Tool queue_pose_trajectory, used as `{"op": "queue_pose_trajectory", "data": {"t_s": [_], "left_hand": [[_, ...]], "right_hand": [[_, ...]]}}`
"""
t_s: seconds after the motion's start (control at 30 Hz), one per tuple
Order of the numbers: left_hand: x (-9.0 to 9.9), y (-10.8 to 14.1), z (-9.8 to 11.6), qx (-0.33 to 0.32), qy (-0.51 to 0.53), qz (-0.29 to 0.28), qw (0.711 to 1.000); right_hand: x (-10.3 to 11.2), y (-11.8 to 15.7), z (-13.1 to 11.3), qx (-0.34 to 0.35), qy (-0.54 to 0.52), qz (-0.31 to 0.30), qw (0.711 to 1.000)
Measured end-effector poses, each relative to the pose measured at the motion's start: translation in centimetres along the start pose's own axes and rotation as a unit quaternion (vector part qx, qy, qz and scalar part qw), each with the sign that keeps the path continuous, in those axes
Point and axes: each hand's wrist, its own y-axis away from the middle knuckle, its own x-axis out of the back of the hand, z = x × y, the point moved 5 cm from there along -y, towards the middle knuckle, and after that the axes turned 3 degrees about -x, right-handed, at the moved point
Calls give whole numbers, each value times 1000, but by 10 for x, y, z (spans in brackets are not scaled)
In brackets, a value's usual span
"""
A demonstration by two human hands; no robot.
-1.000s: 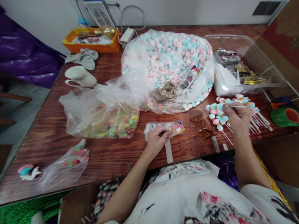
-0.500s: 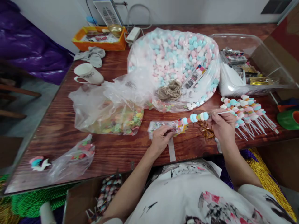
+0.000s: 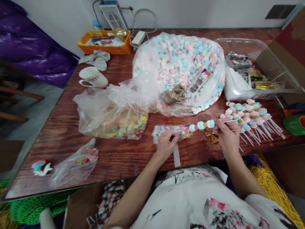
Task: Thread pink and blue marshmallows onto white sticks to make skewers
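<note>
In my right hand [image 3: 228, 135] is the white stick of a marshmallow skewer [image 3: 200, 126], pinched between thumb and fingertips. The skewer lies nearly level, with blue, white, orange and green pieces, and points left. Its far end meets a printed clear plastic bag [image 3: 184, 129]; I cannot tell how deep inside it sits. My left hand [image 3: 168, 143] is closed on that bag's edge, thumb against fingers. More printed bags [image 3: 158, 131] lie flat under and beside this hand. Gold twist ties [image 3: 212, 138] rest on the table between my hands. Finished-looking marshmallow skewers [image 3: 250, 116] are piled beyond my right hand.
Behind my hands lies a large bag of marshmallows [image 3: 186, 57], with a bag of fruit-coloured candies [image 3: 128, 125] to its left. A clear bin [image 3: 262, 92] stands at the right, near green tape [image 3: 294, 124]. A mug [image 3: 95, 78] and orange tray [image 3: 105, 49] are at the left.
The view has shifted slightly. My right hand and the skewer have sunk a little towards the table, the skewer's end still at the bag. My left hand keeps its place on the bag.
</note>
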Motion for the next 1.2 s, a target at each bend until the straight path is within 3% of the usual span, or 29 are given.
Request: {"op": "queue_pose_trajectory", "data": {"t_s": [0.27, 0.5, 0.67, 0.87, 1.03, 1.2], "left_hand": [[-4, 2, -11, 39, 11, 0, 999], [-3, 2, -10, 33, 23, -2, 999], [-3, 1, -6, 16, 16, -13, 1000], [-7, 1, 3, -39, 25, -32, 998], [-2, 1, 10, -87, 12, -19, 996], [9, -5, 30, -137, -7, 16, 990]], "right_hand": [[16, 7, -9, -7, -108, 43, 993], [12, 14, 13, -29, -32, 12, 999], [6, 20, 10, 57, 83, -53, 994], [-9, 21, 23, -24, -2, -92, 995], [-12, 22, 28, 19, 95, -127, 987], [-10, 17, 17, -16, 24, -132, 991]]}}
